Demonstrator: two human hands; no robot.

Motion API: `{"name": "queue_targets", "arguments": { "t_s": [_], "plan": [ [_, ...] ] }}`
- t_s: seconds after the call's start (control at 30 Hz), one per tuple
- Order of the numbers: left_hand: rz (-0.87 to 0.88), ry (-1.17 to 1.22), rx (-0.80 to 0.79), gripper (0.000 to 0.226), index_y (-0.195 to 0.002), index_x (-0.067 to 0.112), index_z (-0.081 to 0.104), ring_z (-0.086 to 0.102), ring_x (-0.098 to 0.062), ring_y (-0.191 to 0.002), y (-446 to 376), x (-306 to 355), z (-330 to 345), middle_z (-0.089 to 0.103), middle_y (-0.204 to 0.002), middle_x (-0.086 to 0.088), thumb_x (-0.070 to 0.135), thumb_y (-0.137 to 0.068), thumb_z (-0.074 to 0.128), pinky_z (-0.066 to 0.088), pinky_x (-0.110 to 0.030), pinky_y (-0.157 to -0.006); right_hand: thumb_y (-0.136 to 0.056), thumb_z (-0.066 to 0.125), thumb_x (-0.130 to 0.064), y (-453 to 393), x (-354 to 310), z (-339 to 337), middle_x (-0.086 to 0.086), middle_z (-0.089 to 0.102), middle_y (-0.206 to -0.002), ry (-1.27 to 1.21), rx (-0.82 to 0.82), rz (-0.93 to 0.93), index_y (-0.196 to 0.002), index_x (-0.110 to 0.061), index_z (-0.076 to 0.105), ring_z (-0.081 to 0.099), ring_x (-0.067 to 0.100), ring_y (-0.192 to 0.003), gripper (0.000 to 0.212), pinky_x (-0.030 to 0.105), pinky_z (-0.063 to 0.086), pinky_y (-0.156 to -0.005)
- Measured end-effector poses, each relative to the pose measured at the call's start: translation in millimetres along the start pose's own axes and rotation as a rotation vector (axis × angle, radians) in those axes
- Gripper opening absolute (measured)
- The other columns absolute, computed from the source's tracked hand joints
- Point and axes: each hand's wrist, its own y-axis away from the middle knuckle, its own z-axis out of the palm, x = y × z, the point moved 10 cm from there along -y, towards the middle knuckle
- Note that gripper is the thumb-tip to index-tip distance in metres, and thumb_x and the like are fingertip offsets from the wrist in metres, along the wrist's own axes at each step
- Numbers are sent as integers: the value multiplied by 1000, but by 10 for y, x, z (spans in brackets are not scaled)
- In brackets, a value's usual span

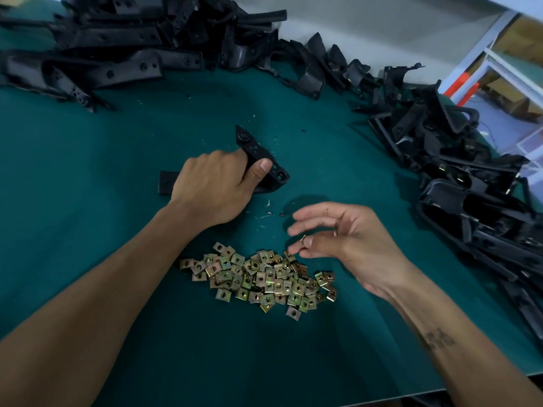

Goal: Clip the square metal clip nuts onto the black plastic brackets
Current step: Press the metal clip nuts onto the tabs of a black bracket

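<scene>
A black plastic bracket (258, 155) lies on the green table top in the middle. My left hand (211, 186) grips it from above, thumb on its near face. Its far end with round holes sticks out past my fingers, and another end (167, 182) shows left of my hand. A pile of square brass-coloured clip nuts (261, 277) lies nearer to me. My right hand (338, 239) hovers at the pile's right upper edge, palm turned up, and pinches one clip nut (303, 238) between thumb and fingertips.
A heap of black brackets (117, 39) fills the far left. Another heap of black brackets (470, 177) runs along the right side of the green table (88, 171). Small plastic shavings (266, 214) lie between my hands. The table's front edge (440, 392) is at the bottom right.
</scene>
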Motion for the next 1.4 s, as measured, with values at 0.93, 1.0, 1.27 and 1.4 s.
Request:
{"name": "queue_targets", "arguments": {
  "t_s": [0.93,1.0,1.27,1.4],
  "plan": [
    [179,850,94,22,-102,14,76,53,2,-55,262,603,-584,62,-73,24,8,-81,80,35,-5,-52,-67,81,-1,-49,-828,-24,5,69,-77,-102,188,-312,-105,-7,68,73,21,-62,40,25,60,-64],
    [174,819,102,27,-107,16,75,54,0,-56,265,601,-573,62,-75,25,16,-81,80,38,-8,-52,-67,81,0,-50,-837,-39,5,70,-75,-89,187,-300,-102,-7,68,73,20,-61,38,25,60,-62],
    [252,680,193,21,-98,24,76,51,-12,-55,278,642,-614,56,-68,16,19,-79,82,40,-22,-48,-71,79,0,-32,-769,-63,4,70,-77,-160,181,-272,-100,-5,68,73,19,-63,32,23,58,-61],
    [279,686,277,19,-96,17,76,44,-7,-53,305,655,-693,48,-66,19,14,-79,82,35,-19,-50,-82,69,3,-52,-700,-39,6,71,-87,-262,89,-209,-109,-4,68,73,16,-76,27,22,59,-67]
  ]
}}
